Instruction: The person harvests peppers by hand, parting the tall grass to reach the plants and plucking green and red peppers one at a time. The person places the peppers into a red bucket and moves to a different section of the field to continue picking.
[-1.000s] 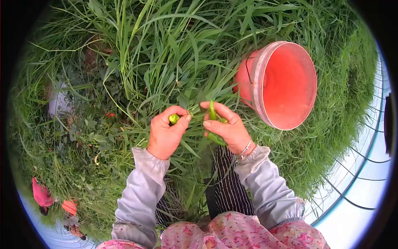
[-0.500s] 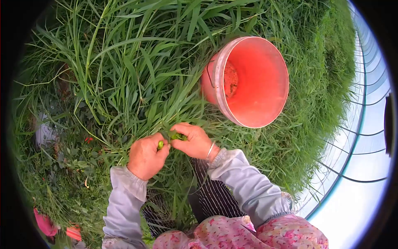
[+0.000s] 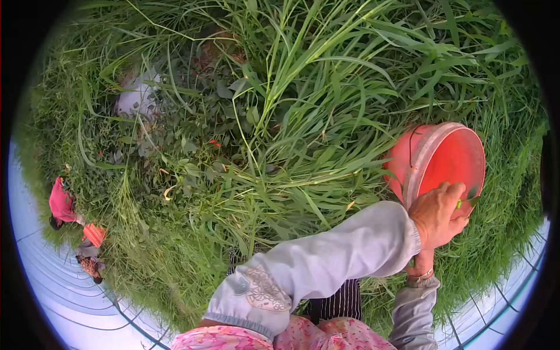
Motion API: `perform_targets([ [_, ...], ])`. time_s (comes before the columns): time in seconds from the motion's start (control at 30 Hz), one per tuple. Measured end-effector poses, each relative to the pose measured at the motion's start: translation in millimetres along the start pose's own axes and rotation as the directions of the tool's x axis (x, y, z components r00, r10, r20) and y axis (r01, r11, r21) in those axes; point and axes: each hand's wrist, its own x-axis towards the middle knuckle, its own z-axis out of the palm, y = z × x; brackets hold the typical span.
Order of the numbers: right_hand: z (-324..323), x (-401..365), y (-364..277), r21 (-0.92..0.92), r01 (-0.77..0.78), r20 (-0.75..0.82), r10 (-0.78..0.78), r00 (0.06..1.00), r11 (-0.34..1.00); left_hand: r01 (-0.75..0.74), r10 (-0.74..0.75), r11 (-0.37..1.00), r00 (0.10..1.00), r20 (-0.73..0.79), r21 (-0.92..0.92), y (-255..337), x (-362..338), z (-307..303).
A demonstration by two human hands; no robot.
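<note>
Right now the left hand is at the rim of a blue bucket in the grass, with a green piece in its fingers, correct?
Not quite: the bucket is red, not blue. The head view shows the rest as you say: the left hand is at its rim, holding a green piece in its fingers, and the bucket sits in the grass.
</note>
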Motion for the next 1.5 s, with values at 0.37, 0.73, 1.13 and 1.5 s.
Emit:
perform_targets([
  [0.37,-38,69,-69,0.008,0.147,-0.193,-0.143,0.971,0.989,-0.039,0.036,0.982,0.999,0.025,0.182,-37,12,-34],
  [0.73,107,22,-26,-0.291,0.517,0.243,-0.461,0.854,0.805,0.371,0.469,0.210,0.774,-0.426,0.905,-59,-110,-436],
  [1.13,460,-8,147,0.188,0.967,0.982,0.010,-0.190,-0.172,0.496,-0.054,0.218,0.866,-0.497,0.841,-60,-237,-530],
  [1.5,387,79,109,-0.605,0.223,0.254,0.080,0.964,-0.765,0.756,-0.262,-0.043,0.622,-0.738,0.653,-129,-390,-661],
])
